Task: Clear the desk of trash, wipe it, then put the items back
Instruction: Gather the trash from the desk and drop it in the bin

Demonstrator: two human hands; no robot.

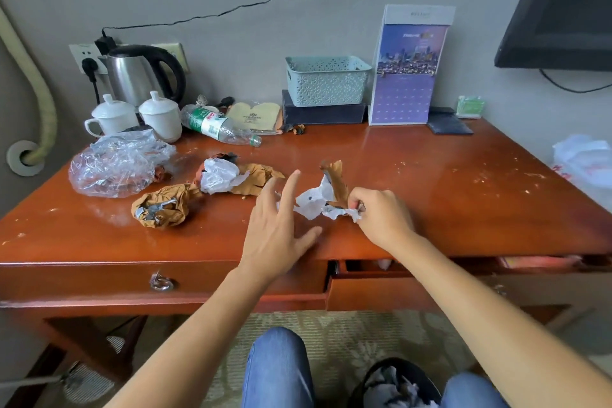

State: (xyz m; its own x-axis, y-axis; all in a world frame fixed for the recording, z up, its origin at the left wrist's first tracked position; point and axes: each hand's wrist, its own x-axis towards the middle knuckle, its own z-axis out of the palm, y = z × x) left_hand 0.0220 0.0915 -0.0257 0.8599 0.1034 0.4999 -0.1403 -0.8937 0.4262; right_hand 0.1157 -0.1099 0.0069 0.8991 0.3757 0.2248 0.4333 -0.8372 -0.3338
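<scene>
Trash pickup under way at the front edge of the table [430, 195].

Right hand [381, 215] pinches a crumpled white-and-brown paper scrap [326, 197] at table centre; left hand [276, 225], fingers spread and holding nothing, hovers at its nine o'clock. Risk: loose torn bits could drop off the near edge into the part-open drawer [374, 267] below. The black trash bin [394, 384], six o'clock between the knees, already holds crumpled paper. The teal basket [326, 79] at twelve: contents hidden. More wads and a plastic bag [116, 164] wait at ten o'clock.
</scene>
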